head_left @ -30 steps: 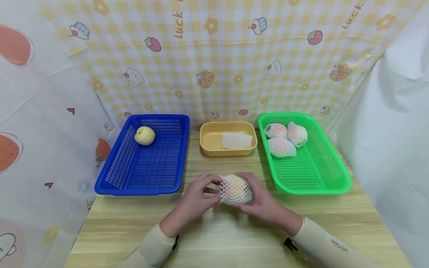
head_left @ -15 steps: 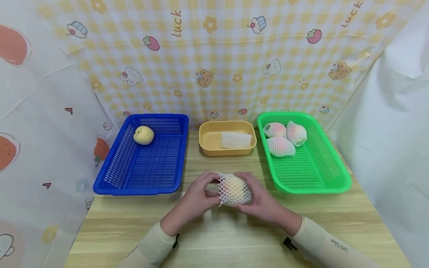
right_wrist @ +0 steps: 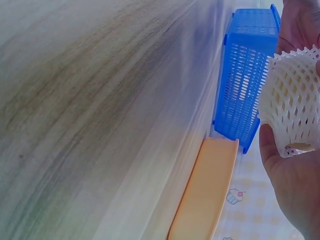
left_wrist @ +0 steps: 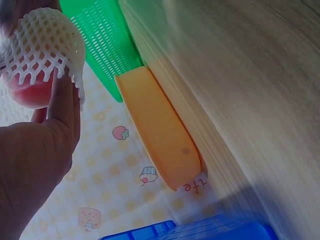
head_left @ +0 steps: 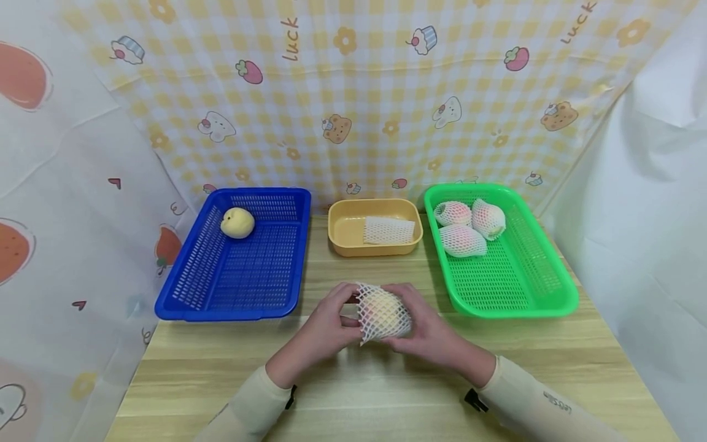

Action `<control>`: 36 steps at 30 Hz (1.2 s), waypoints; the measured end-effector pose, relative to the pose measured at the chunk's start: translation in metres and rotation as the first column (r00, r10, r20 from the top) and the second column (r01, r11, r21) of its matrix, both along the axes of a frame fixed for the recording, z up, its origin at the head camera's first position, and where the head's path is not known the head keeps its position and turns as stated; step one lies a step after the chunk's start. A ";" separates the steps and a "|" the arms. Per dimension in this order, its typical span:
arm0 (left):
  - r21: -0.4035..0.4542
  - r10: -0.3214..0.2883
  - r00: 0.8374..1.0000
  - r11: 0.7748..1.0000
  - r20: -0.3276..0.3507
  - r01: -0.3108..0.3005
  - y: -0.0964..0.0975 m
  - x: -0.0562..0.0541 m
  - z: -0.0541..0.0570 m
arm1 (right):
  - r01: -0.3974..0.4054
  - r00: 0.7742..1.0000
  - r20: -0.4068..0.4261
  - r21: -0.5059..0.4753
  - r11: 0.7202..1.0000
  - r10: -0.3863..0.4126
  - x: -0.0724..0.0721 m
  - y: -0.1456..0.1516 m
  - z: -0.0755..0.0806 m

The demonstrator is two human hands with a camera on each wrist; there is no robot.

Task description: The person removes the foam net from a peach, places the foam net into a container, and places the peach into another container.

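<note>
A peach sits inside a white foam net sleeve, held over the near middle of the table. My right hand grips the netted peach from the right, fingers on top and thumb below. On the other side my left hand holds the sleeve's loose open edge between fingers and thumb. In the left wrist view, the jagged net edge hangs over the left fingers, and the peach's pink end shows below it. The net's narrower end lies near the right thumb in the right wrist view.
At the left a blue basket contains one pale yellow peach. A yellow-orange tray with a flat foam net stands at the back middle. Several netted peaches lie in the green basket at right.
The netted peach and both hands have shifted slightly left. The sleeve's left edge flares wider, now spreading further up and down beside the left fingers.
</note>
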State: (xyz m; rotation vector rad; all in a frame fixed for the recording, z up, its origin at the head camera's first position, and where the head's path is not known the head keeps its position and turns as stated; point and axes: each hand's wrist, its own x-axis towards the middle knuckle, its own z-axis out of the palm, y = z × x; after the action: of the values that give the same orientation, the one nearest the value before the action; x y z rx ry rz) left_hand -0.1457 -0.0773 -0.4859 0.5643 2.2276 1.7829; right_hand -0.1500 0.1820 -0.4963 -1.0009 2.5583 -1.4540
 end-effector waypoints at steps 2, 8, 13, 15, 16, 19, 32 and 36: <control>0.002 -0.005 1.000 1.000 0.002 0.005 0.001 0.000 0.000 | -0.010 1.000 0.001 0.003 1.000 0.010 -0.003 0.001 -0.004; -0.013 -0.019 1.000 1.000 0.000 0.019 0.003 -0.002 0.000 | -0.038 0.999 -0.002 0.002 0.999 0.038 -0.007 0.000 -0.006; -0.057 -0.011 1.000 0.998 -0.012 0.010 0.006 -0.003 0.000 | -0.054 0.998 0.021 -0.014 0.998 0.054 -0.008 -0.004 -0.003; -0.060 -0.011 1.000 0.998 -0.018 0.010 0.007 -0.004 0.000 | -0.062 0.998 0.022 -0.020 0.998 0.063 -0.008 -0.005 -0.002; -0.059 -0.011 1.000 0.998 -0.021 0.009 0.007 -0.004 0.000 | -0.065 0.998 0.022 -0.022 0.998 0.066 -0.008 -0.005 -0.002; -0.062 -0.007 1.000 0.998 -0.030 0.005 0.008 -0.004 -0.001 | -0.074 0.997 0.012 -0.026 0.997 0.074 -0.009 -0.006 -0.002; -0.110 0.032 0.996 0.993 -0.088 -0.041 0.008 -0.005 -0.001 | -0.080 0.996 -0.033 -0.017 0.997 0.079 -0.012 -0.008 -0.002; -0.126 0.043 0.993 0.990 -0.108 -0.057 0.007 -0.005 -0.003 | -0.075 0.997 -0.021 -0.029 0.997 0.075 -0.012 -0.008 -0.002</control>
State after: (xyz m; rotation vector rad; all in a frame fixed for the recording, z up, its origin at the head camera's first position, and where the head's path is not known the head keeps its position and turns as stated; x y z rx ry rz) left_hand -0.1505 -0.0706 -0.4888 0.5922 2.4273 1.6521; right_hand -0.1616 0.1735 -0.4984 -1.1087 2.4906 -1.4740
